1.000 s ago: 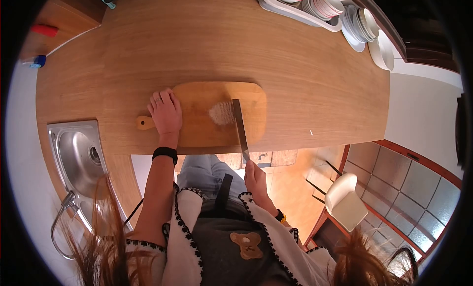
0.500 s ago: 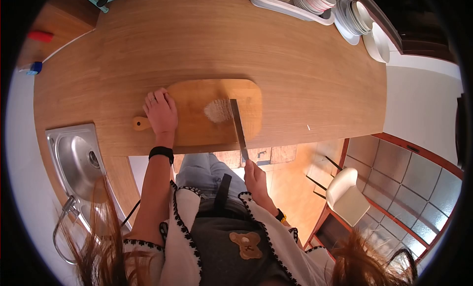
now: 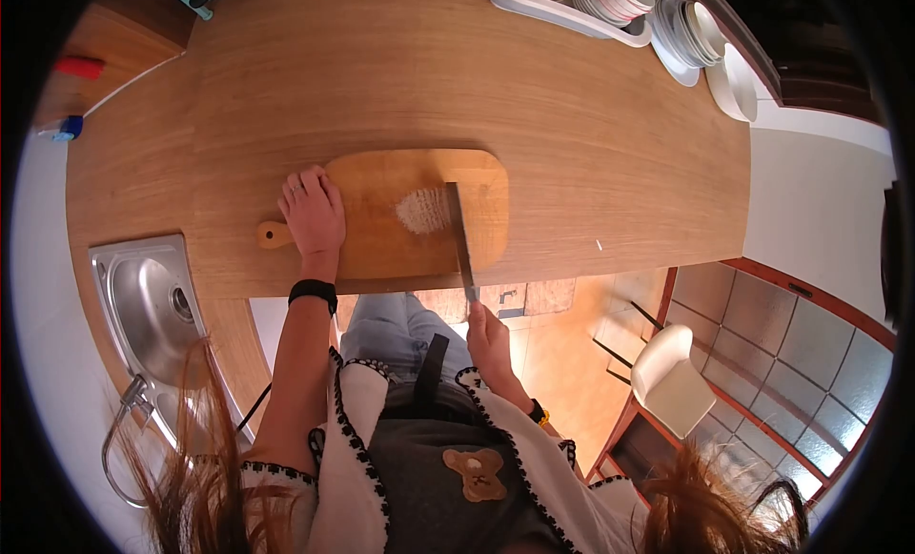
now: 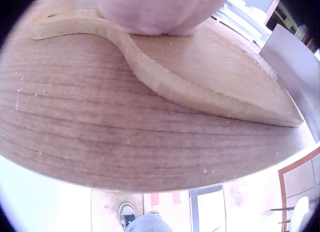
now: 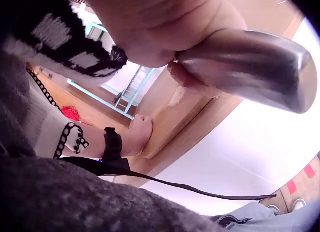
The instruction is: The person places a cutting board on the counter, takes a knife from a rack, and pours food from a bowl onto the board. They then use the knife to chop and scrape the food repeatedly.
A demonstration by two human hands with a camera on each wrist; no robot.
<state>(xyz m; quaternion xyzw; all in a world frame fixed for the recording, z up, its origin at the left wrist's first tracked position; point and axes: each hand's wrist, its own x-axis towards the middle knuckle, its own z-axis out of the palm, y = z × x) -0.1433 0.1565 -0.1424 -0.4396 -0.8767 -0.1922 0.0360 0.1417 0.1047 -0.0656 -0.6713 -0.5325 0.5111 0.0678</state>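
A wooden cutting board (image 3: 381, 258) lies at the counter's near edge with its handle pointing left. On its middle is a small heap of finely chopped pale food (image 3: 419, 212); its kind is too fine to tell. My left hand (image 3: 313, 211) rests on the board's left end beside the handle, fingers together. My right hand (image 3: 491, 344) grips the metal handle (image 5: 250, 67) of a cleaver-like knife. Its broad blade (image 3: 459, 230) reaches over the board, along the heap's right side. In the left wrist view the blade (image 4: 290, 62) stands on edge behind the heap.
A steel sink (image 3: 152, 297) is set in the counter at left. Far right stand a rack of bowls (image 3: 572, 10), stacked plates (image 3: 681, 39) and a large white bowl (image 3: 732, 85). A small white scrap (image 3: 599, 245) lies right of the board. A pale chair (image 3: 667, 382) stands below.
The knife and right hand have shifted slightly away from me over the board, still beside the heap. My left hand stays in place on the board; the whole view has drifted a little.
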